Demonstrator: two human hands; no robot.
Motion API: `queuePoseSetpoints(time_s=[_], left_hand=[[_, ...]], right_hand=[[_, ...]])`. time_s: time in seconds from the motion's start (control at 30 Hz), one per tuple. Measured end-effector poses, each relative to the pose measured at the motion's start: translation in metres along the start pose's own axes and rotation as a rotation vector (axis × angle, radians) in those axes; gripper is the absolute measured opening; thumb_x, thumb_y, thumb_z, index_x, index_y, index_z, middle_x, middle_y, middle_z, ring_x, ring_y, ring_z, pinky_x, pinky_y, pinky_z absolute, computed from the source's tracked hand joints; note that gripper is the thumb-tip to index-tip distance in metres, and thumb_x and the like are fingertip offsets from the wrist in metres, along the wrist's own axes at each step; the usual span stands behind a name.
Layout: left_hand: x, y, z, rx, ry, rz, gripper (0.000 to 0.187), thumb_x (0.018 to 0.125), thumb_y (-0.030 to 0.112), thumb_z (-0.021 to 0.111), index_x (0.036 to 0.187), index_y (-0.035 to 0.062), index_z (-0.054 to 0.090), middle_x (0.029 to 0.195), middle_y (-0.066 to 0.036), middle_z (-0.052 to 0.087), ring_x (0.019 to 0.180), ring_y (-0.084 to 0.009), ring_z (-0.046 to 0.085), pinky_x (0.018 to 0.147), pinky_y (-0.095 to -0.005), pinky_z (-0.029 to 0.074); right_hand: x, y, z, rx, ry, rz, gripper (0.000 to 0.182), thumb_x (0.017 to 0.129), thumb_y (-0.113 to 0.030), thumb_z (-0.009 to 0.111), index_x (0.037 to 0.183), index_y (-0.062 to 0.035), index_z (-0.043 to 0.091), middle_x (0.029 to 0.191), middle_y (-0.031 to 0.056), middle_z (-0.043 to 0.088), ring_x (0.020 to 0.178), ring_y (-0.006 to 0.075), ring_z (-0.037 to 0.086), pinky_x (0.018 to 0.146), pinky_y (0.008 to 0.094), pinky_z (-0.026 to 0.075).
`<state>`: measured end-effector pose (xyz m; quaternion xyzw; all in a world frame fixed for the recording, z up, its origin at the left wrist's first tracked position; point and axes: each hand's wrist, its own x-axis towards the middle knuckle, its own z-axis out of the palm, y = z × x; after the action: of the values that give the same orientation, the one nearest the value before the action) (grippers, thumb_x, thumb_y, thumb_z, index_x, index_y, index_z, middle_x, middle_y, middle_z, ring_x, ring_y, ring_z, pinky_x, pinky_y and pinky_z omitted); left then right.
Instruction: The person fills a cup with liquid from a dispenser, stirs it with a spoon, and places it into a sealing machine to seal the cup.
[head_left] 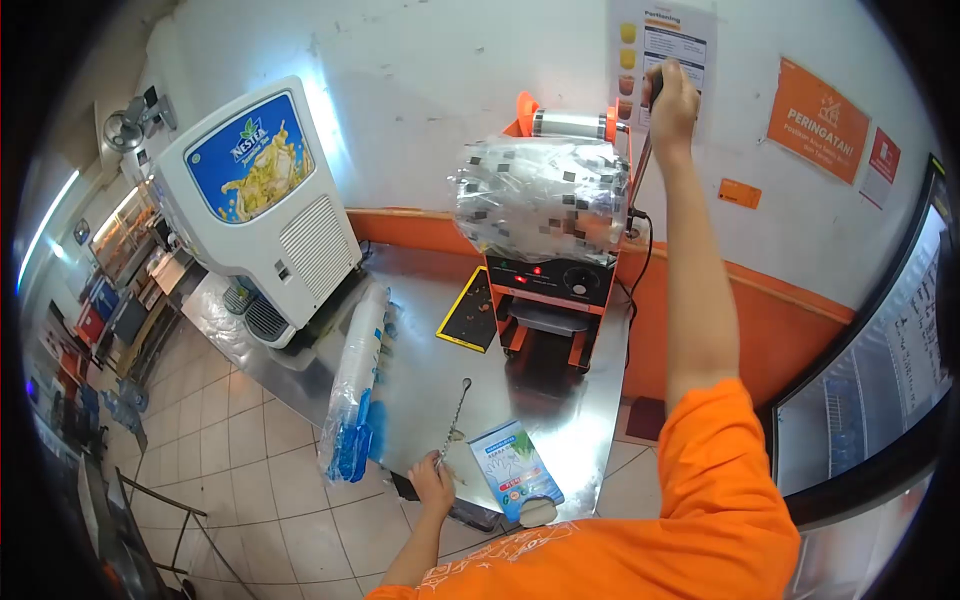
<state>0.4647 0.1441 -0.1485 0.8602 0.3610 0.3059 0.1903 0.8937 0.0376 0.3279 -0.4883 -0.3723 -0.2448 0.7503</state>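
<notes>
My right hand [672, 100] is raised and closed around the black lever handle [655, 85] of an orange cup-sealing machine [553, 280] that stands on the steel counter [430, 370]. A big roll of printed sealing film [540, 200] sits on top of the machine. My left hand [432, 485] rests at the counter's near edge, fingers closed on the end of a long metal spoon [456, 418] that lies on the steel. A blue-and-white packet [512, 470] lies just right of that hand.
A white Nestea drink dispenser [255, 200] stands at the counter's left. A long plastic sleeve of stacked cups [355, 385] lies beside it. A black-and-yellow mat [470, 312] lies left of the sealer. Posters hang on the wall; a glass-door fridge [880, 390] stands right.
</notes>
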Motion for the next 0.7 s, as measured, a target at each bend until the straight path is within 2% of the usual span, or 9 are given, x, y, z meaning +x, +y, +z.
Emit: queuePoseSetpoints(time_s=[0.07, 0.13, 0.17, 0.23, 0.3, 0.4, 0.47, 0.53, 0.7], left_hand=[[0.001, 0.003, -0.002, -0.041, -0.031, -0.064, 0.027, 0.080, 0.010, 0.053, 0.107, 0.0035, 0.057, 0.100, -0.012, 0.061, 0.094, -0.0296, 0.052, 0.085, -0.0414, 0.034], [0.000, -0.001, 0.002, -0.026, 0.006, -0.027, 0.027, 0.081, 0.010, 0.053, 0.106, 0.0035, 0.057, 0.100, -0.012, 0.061, 0.093, -0.0297, 0.052, 0.085, -0.0411, 0.034], [-0.002, -0.007, 0.006, -0.017, 0.017, 0.004, 0.027, 0.081, 0.011, 0.053, 0.107, 0.0034, 0.057, 0.099, -0.012, 0.061, 0.093, -0.0299, 0.052, 0.085, -0.0414, 0.034], [-0.002, -0.005, 0.002, -0.026, 0.004, 0.009, 0.029, 0.082, 0.011, 0.052, 0.109, 0.0033, 0.055, 0.099, -0.013, 0.060, 0.094, -0.0302, 0.051, 0.085, -0.0420, 0.034], [-0.002, -0.004, 0.002, -0.025, 0.007, 0.016, 0.028, 0.083, 0.011, 0.052, 0.110, 0.0029, 0.055, 0.099, -0.014, 0.059, 0.095, -0.0308, 0.051, 0.085, -0.0422, 0.034], [0.000, -0.002, 0.001, -0.019, 0.002, 0.007, 0.028, 0.083, 0.011, 0.052, 0.109, 0.0026, 0.055, 0.098, -0.013, 0.059, 0.094, -0.0307, 0.051, 0.086, -0.0421, 0.034], [0.001, 0.003, -0.002, -0.061, -0.058, -0.049, 0.030, 0.080, 0.013, 0.055, 0.109, 0.0028, 0.055, 0.105, -0.016, 0.056, 0.099, -0.0324, 0.048, 0.088, -0.0430, 0.032], [0.006, 0.012, -0.009, 0.044, -0.058, -0.045, 0.034, 0.078, 0.015, 0.058, 0.110, 0.0039, 0.053, 0.116, -0.020, 0.047, 0.106, -0.0362, 0.043, 0.093, -0.0460, 0.030], [0.121, 0.099, -0.044, -0.077, 0.202, 0.200, 0.044, 0.077, 0.013, 0.062, 0.118, 0.0039, 0.049, 0.132, -0.022, 0.035, 0.125, -0.0396, 0.029, 0.103, -0.0506, 0.021]], right_hand=[[0.035, 0.019, 0.001, -0.014, 0.021, 0.129, 0.033, 0.094, -0.028, 0.039, 0.080, -0.0014, 0.053, 0.067, 0.0017, 0.048, 0.062, 0.0106, 0.045, 0.060, 0.0252, 0.038], [0.047, 0.033, -0.008, -0.335, -0.064, 0.199, 0.036, 0.094, -0.030, 0.040, 0.104, 0.0018, 0.053, 0.087, 0.0073, 0.056, 0.078, 0.0153, 0.052, 0.070, 0.0290, 0.043], [0.037, 0.036, -0.014, -0.427, -0.105, 0.204, 0.048, 0.091, -0.028, 0.041, 0.129, 0.0023, 0.040, 0.110, 0.0217, 0.059, 0.103, 0.0292, 0.059, 0.089, 0.0386, 0.044], [-0.010, 0.046, -0.032, -0.595, 0.037, -0.051, 0.055, 0.088, -0.023, 0.045, 0.132, 0.0082, 0.034, 0.137, 0.0253, 0.035, 0.128, 0.0369, 0.032, 0.107, 0.0397, 0.024], [-0.096, 0.044, -0.053, -0.272, 0.199, -0.130, 0.043, 0.088, -0.012, 0.046, 0.127, 0.0035, 0.040, 0.123, 0.0165, 0.045, 0.119, 0.0268, 0.040, 0.104, 0.0368, 0.028], [-0.253, 0.051, -0.063, 0.026, 0.303, 0.258, 0.022, 0.085, -0.006, 0.045, 0.107, -0.0045, 0.042, 0.088, 0.0011, 0.042, 0.075, 0.0095, 0.043, 0.067, 0.0204, 0.038], [-0.345, 0.101, -0.071, 0.023, 0.057, 0.839, 0.019, 0.080, -0.005, 0.046, 0.098, -0.0052, 0.042, 0.088, 0.0025, 0.046, 0.077, 0.0110, 0.048, 0.071, 0.0246, 0.041], [-0.362, 0.103, -0.051, 0.439, 0.149, 1.448, 0.024, 0.082, -0.005, 0.046, 0.106, -0.0032, 0.046, 0.104, 0.0134, 0.048, 0.104, 0.0262, 0.050, 0.093, 0.0417, 0.043], [-0.361, 0.165, -0.032, 0.700, 0.320, 1.277, 0.027, 0.083, -0.006, 0.047, 0.110, -0.0078, 0.046, 0.110, 0.0131, 0.047, 0.108, 0.0296, 0.047, 0.099, 0.0457, 0.037]])
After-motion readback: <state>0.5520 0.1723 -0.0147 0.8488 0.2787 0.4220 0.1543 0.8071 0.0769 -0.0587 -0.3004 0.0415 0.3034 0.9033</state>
